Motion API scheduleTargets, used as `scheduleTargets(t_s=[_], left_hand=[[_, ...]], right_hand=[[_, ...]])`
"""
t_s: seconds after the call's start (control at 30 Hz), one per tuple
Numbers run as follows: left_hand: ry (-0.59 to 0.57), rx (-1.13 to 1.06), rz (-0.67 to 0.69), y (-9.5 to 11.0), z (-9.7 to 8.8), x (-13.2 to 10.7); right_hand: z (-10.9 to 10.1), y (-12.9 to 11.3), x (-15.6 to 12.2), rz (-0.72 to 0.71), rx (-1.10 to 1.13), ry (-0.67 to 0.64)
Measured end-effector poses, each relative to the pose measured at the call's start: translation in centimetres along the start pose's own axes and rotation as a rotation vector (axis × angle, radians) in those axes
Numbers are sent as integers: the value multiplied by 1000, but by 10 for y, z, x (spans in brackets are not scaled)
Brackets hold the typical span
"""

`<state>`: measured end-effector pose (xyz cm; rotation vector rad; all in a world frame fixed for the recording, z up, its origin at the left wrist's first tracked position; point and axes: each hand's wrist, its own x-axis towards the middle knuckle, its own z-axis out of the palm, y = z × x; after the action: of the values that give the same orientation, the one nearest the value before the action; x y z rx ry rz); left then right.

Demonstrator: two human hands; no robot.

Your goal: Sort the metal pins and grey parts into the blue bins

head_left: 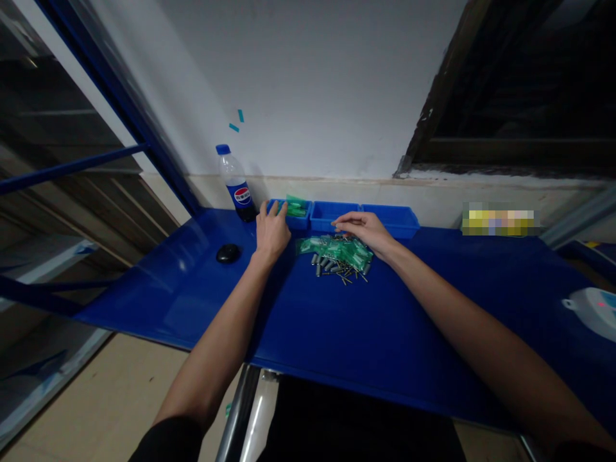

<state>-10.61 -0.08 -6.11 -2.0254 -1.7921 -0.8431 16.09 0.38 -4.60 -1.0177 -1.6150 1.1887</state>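
Note:
My left hand [273, 230] lies over the left blue bin [302, 223], fingers apart and bent over its front edge, next to green plastic packets [295, 206] inside. My right hand [364, 230] is in front of the middle blue bin [332, 215], thumb and fingers pinched together. Whatever is between those fingertips is too small to make out. Under and beside the right hand is a heap of green plastic packets [353, 252]. Grey metal sleeves [318, 269] and thin screws or pins [344, 278] spill from its near side.
A right blue bin [392, 220] adjoins the middle one along the wall. A cola bottle [235, 186] and a black mouse [228, 253] stand on the left of the blue table [327, 333]. A white device [591, 311] sits at the right, a blurred yellow item [500, 221] at the back.

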Motion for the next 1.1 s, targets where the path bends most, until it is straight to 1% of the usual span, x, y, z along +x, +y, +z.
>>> scheduleTargets(t_s=[0.03,0.1,0.17,0.23,0.3,0.37,0.43,0.53,0.6,0.67,0.73,0.77,0.8,0.87,0.93,1.03,1.07,1.1], left_hand=[[8,-37,34,3,-2,0],[-29,-158,147,10,-7,0],[-136,-297,309,17,-10,-1],[-263,-368,450,24,-11,-4],[-352,-358,499,28,-9,-7],[-402,-326,475,29,-6,-9],[-428,-303,453,26,-3,-10],[-412,-287,424,23,1,-10],[-355,-296,394,23,2,-10],[-247,-352,334,28,1,-10],[-116,-490,230,35,-1,-10],[-70,-594,170,39,-2,-11],[-48,-713,110,42,-3,-11],[-73,-943,6,49,-5,-12],[-141,-1101,-74,53,-5,-11],[-223,-1194,-145,54,-3,-10],[-229,-1196,-157,53,-1,-9],[-211,-1182,-165,52,0,-8]], right_hand=[[0,1,0,-2,-2,3],[0,2,1,-5,-1,1],[0,2,1,-4,1,-1],[0,2,1,1,4,-5],[0,1,1,4,11,-2],[0,1,0,2,15,-1],[-1,0,0,-1,16,-1],[-1,1,1,1,0,-2],[-2,3,2,-2,-27,4],[-2,5,3,-39,-62,14],[-1,7,4,-95,-76,12],[0,8,4,-113,-69,1],[1,8,3,-114,-52,-15],[3,8,1,-72,-2,-49],[4,7,-1,-17,47,-63],[4,4,-2,30,104,-46],[4,3,-2,39,118,-36],[4,2,-2,48,127,-21]])
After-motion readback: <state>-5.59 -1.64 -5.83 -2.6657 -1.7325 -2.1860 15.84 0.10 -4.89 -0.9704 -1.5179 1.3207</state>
